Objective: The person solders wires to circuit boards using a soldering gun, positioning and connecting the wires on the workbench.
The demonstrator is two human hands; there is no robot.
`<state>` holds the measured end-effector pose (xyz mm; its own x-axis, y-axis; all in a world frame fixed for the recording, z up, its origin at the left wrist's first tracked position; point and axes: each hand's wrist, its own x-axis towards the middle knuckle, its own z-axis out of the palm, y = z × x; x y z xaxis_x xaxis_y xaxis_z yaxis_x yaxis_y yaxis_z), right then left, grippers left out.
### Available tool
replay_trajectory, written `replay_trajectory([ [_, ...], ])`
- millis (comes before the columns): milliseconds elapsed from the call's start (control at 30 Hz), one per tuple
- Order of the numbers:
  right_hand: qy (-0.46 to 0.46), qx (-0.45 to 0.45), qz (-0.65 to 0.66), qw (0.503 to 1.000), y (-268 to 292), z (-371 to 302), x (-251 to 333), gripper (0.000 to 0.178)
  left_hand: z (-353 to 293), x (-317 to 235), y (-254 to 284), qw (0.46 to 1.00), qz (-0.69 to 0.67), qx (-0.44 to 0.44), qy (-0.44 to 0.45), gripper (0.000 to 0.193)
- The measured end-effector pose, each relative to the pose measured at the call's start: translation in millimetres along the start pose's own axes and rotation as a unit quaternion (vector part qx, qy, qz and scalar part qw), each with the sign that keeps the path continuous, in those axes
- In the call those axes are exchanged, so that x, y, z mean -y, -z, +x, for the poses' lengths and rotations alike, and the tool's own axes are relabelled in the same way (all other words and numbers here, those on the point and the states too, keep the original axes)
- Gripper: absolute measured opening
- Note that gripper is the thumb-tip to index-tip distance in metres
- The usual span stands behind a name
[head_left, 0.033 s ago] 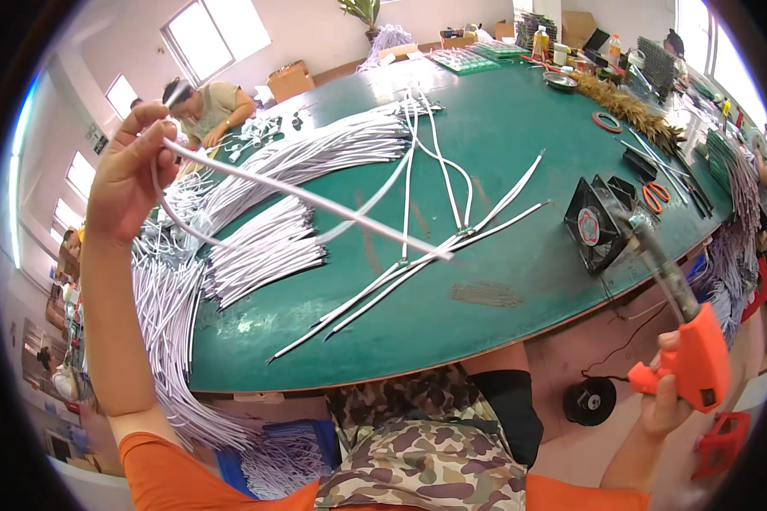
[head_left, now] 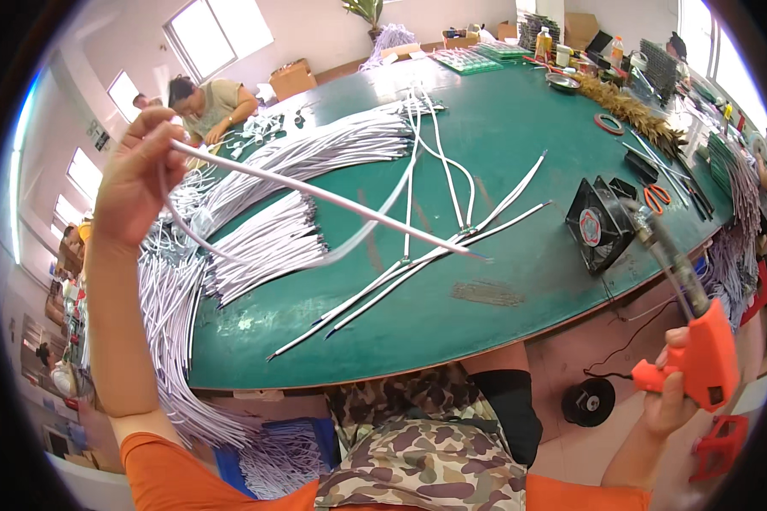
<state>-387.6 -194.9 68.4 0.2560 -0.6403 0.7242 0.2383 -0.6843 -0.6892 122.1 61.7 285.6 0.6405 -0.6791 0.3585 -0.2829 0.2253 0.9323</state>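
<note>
My left hand (head_left: 138, 179) is raised at the left, its fingers pinched on a white cable (head_left: 315, 192). One length of that cable slants right and down over the table, and another hangs in a loop below the hand. At the lower right, my right hand (head_left: 671, 402) grips an orange soldering gun (head_left: 709, 362) by its handle. The gun's metal barrel points up and left, its tip close to a small black fan (head_left: 599, 223). Several joined white cables (head_left: 375, 294) lie crossed on the green table (head_left: 418, 341), beneath the held one.
Bundles of white cables (head_left: 264, 247) cover the table's left side and hang over its edge. Orange-handled scissors (head_left: 656, 198) and a tape roll (head_left: 608, 123) lie at the right. A black spool (head_left: 589, 402) stands below the table. Across the table sits a person (head_left: 217, 106) with bent head.
My left hand has shifted slightly right and down, and the held cable's free end has moved right. The soldering gun has moved a little to the right.
</note>
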Motion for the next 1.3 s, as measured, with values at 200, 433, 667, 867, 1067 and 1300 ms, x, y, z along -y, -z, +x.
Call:
replay_trajectory([
  [200,0.002,-0.029,0.067,0.997,-68,16,7,0.049,-91,162,-111,0.95,-0.18,-0.063,0.247,0.009],
  [433,-0.228,0.052,0.333,0.913,-173,-23,-21,0.052,-156,246,-206,0.854,-0.388,-0.12,0.325,0.02],
  [667,-0.361,0.027,0.461,0.81,-244,-44,-63,0.046,-157,237,-198,0.883,-0.309,0.013,0.352,0.042],
  [867,-0.341,0.087,0.414,0.84,-236,-49,-74,0.041,-133,198,-138,0.881,0.12,0.263,0.374,0.045],
  [1067,-0.313,0.097,0.415,0.849,-238,-50,-75,0.042,-110,223,-151,0.879,0.391,0.258,-0.088,0.031],
  [1300,-0.309,0.098,0.431,0.842,-236,-52,-77,0.043,-111,251,-153,0.883,0.351,0.293,-0.103,0.02],
])
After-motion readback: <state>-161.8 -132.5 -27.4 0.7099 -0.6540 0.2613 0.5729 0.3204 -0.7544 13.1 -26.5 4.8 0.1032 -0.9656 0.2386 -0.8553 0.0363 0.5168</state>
